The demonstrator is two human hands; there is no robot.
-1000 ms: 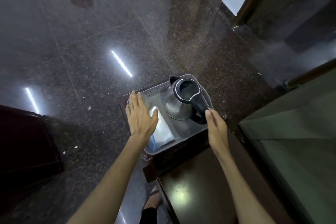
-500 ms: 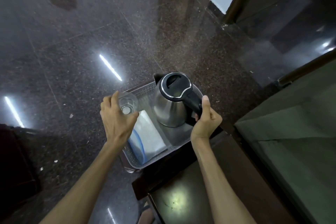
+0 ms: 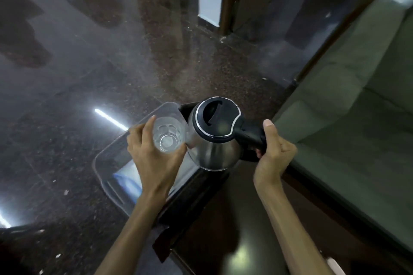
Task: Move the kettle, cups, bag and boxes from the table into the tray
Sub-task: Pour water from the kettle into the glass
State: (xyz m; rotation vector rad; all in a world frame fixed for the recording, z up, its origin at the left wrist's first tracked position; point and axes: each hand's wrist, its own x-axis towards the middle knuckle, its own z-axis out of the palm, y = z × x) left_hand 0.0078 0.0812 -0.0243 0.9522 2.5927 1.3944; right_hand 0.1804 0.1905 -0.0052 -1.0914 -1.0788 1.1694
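Head view: the kettle (image 3: 214, 138), a second ago standing in the tray (image 3: 105, 163), is now lifted, its handle clenched in the right hand (image 3: 273, 152). Left of that grip, the left hand (image 3: 154, 156) clasps a raised glass cup (image 3: 168, 137). Both appear to be leaving the tray, reversing progress.

Steel kettle (image 3: 214, 140) and clear glass cup (image 3: 168, 137) held above grey tray (image 3: 105, 158).
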